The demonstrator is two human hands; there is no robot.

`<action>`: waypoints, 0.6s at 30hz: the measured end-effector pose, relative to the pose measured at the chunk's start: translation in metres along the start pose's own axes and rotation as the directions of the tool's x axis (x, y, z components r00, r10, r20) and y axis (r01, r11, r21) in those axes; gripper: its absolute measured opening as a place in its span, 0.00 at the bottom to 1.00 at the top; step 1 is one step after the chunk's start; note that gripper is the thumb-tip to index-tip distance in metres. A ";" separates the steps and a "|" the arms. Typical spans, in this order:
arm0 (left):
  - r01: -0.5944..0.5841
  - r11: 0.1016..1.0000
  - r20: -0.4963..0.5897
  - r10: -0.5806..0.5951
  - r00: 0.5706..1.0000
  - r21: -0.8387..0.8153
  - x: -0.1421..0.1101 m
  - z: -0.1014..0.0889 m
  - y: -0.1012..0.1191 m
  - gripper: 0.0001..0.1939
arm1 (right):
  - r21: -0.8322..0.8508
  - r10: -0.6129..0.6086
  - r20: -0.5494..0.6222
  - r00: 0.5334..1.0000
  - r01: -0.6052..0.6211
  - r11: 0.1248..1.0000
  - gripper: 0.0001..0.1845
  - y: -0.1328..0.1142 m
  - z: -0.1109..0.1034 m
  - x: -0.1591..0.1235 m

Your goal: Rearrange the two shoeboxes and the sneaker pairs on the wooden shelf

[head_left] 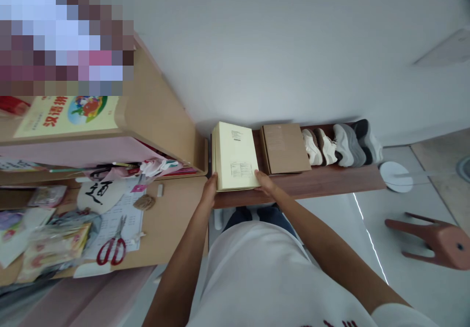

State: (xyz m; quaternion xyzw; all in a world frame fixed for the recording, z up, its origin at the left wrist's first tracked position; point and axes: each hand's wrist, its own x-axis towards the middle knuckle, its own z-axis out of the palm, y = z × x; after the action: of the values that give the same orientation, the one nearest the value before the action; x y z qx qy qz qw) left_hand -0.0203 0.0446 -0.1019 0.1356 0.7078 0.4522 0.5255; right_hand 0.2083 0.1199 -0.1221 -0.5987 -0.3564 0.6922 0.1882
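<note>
A pale yellow cardboard box (240,146) with small printed labels lies at the left end of a long brown wooden shelf (330,184). My left hand (209,190) grips the box at its near left corner. At the near right corner my right hand (265,184) has its fingers closed on the same box. To the right of it is a brown cardboard box (288,148), apart from my right hand. White shoes (312,148) and grey sneakers (347,146) stand in a row further right on the shelf.
On the left, a wooden desk (176,219) holds red-handled scissors (113,246), papers, plastic bags and a round fan (101,195). A book (66,114) lies on the desk's upper shelf. A reddish plastic stool (436,241) and a round white disc (396,176) are at the right.
</note>
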 end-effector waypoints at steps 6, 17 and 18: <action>0.087 0.962 0.023 -0.084 0.996 -0.259 -0.030 -0.002 0.010 0.26 | -0.270 -0.315 -0.076 0.946 0.285 0.920 0.42 0.000 0.015 -0.003; -0.295 0.952 -0.236 0.307 0.922 0.083 -0.049 0.024 0.022 0.21 | -0.307 -0.343 0.100 0.934 0.357 0.882 0.51 -0.015 0.055 -0.038; -0.309 0.941 -0.245 0.335 0.910 0.139 -0.050 0.025 0.022 0.20 | -0.286 -0.351 0.113 0.930 0.369 0.885 0.52 -0.017 0.057 -0.042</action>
State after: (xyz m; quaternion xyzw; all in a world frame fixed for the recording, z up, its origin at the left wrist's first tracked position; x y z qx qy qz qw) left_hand 0.0157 0.0355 -0.0543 0.2139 0.7607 0.5118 0.3370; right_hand 0.1593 0.0872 -0.0797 -0.5236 -0.5680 0.5995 0.2093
